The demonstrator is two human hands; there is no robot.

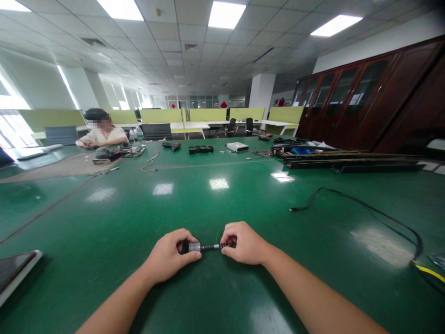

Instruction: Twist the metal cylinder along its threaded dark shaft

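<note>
Low over the green tabletop (pixel 215 204), my left hand (pixel 174 255) is closed round a small silver cylinder (pixel 194 247) that looks like a motor. A thin dark rod with a bright, ribbed-looking tip (pixel 213 247) sticks out of the cylinder toward the right. My right hand (pixel 242 243) pinches a small dark ribbed piece (pixel 225 246) between thumb and fingers, close by that tip. Whether the tip and the dark piece touch, I cannot tell. The fingers hide part of both things.
A black cable (pixel 368 206) curves across the right side. A framed panel (pixel 21 271) lies at the left edge. Farther back are dark metal rails (pixel 313 162), a silver box (pixel 237 147), a black slotted part (pixel 200 149) and a power drill (pixel 171 146). A person (pixel 104 132) sits at far left.
</note>
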